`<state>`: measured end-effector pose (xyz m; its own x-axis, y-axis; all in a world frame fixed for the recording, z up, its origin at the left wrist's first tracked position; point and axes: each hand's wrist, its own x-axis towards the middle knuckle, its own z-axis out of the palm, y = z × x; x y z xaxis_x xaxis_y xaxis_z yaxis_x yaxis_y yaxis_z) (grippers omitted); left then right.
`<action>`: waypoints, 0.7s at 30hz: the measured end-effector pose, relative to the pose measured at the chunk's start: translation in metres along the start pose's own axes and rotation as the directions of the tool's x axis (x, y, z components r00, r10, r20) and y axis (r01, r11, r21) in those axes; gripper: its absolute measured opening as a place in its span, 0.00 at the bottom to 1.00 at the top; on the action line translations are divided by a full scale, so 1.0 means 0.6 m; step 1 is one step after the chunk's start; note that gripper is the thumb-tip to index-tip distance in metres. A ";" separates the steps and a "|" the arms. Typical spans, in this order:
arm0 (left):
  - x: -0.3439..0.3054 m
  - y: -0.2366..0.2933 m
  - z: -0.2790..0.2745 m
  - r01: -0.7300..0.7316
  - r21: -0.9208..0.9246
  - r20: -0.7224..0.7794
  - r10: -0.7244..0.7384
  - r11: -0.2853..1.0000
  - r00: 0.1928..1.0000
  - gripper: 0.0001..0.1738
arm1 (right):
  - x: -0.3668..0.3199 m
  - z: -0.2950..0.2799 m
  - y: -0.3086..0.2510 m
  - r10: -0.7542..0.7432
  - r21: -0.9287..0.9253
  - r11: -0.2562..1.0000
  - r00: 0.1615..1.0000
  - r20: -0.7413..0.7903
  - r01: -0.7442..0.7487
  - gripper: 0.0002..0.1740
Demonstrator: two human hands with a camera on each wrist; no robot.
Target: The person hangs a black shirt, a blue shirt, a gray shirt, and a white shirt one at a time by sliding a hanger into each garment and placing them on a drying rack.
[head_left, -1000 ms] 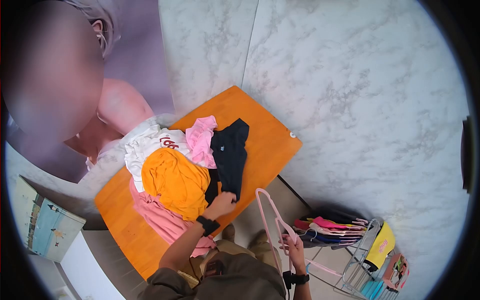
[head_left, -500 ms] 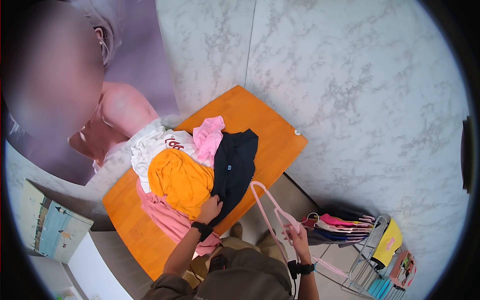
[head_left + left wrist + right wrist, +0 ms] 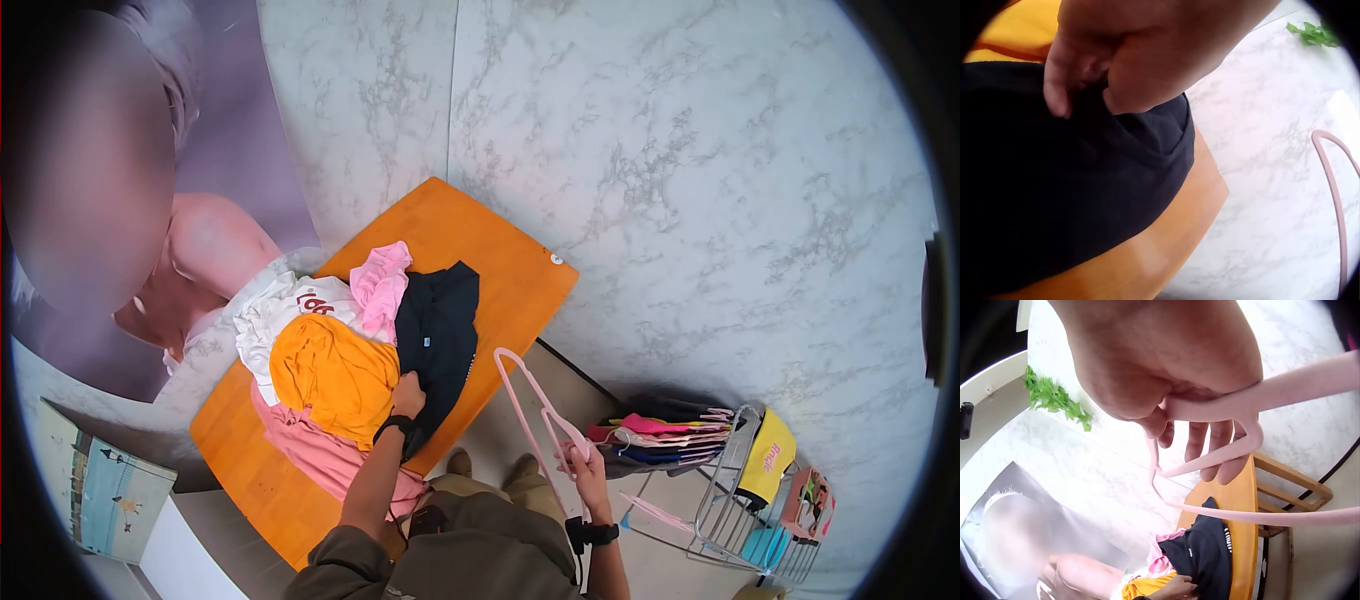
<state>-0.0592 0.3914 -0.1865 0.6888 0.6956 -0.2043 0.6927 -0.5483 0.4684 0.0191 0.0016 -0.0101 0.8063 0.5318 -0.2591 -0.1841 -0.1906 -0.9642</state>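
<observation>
My left hand [image 3: 408,396] pinches the left edge of a black garment [image 3: 442,325], beside the orange garment. In the left wrist view, thumb and fingers gather a fold of the dark cloth [image 3: 1072,187]. My right hand [image 3: 588,475] grips a pink clothes hanger [image 3: 1310,381], held up off the table's right side. The fingers curl around its bar in the right wrist view. Left of the black garment lie a bundled orange garment [image 3: 335,375], a white printed shirt [image 3: 262,325], a light pink garment [image 3: 380,283] and a salmon-pink garment [image 3: 305,440].
The clothes lie on an orange wooden table [image 3: 510,250]. At the lower right stands a metal rack [image 3: 715,520] with several garments on hangers [image 3: 670,435], a yellow cloth [image 3: 768,460] and a pink box [image 3: 808,503]. A marbled wall [image 3: 650,200] rises behind.
The black garment has gone from a narrow folded strip to a wider spread. My left hand has moved from its near end farther up along its left edge. The right hand still holds the hanger.
</observation>
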 end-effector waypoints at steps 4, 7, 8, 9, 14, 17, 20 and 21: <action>0.016 0.037 -0.063 -0.371 -0.245 -0.378 0.264 0.896 0.887 0.08 | 0.001 0.004 -0.007 0.009 0.062 0.998 1.000 -0.027 -0.007 0.17; 0.030 0.127 -0.199 -0.544 -0.359 -0.545 0.303 0.759 0.782 0.09 | 0.003 0.007 -0.015 -0.007 0.111 0.994 0.999 -0.047 0.012 0.16; 0.033 0.154 -0.245 -0.570 -0.402 -0.534 0.323 0.716 0.782 0.09 | 0.008 0.008 -0.023 -0.022 0.143 0.989 0.998 -0.065 0.031 0.15; 0.034 0.178 -0.284 -0.594 -0.447 -0.521 0.345 0.669 0.781 0.09 | 0.013 0.007 -0.028 -0.028 0.145 0.989 0.998 -0.060 0.036 0.15; 0.018 0.276 -0.421 -0.656 -0.576 -0.496 0.429 0.488 0.755 0.08 | 0.023 -0.005 -0.084 -0.143 0.211 0.968 0.990 0.002 0.139 0.17; -0.006 0.333 -0.496 -0.709 -0.561 -0.468 0.542 0.428 0.698 0.10 | 0.011 -0.019 -0.144 -0.319 0.093 0.944 0.947 0.019 0.316 0.18; -0.046 0.400 -0.557 -0.775 -0.488 -0.377 0.704 0.401 0.602 0.11 | -0.024 -0.031 -0.209 -0.393 0.015 0.919 0.920 -0.009 0.393 0.19; -0.068 0.430 -0.574 -0.748 -0.485 -0.354 0.680 0.453 0.642 0.10 | -0.037 -0.033 -0.231 -0.401 -0.021 0.916 0.916 -0.018 0.400 0.19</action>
<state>0.0180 0.3813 0.2389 0.8377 0.2378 0.4916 -0.3047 -0.5436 0.7821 0.0378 0.0000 0.1305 0.8224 0.5488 0.1502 0.1659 0.0212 -0.9859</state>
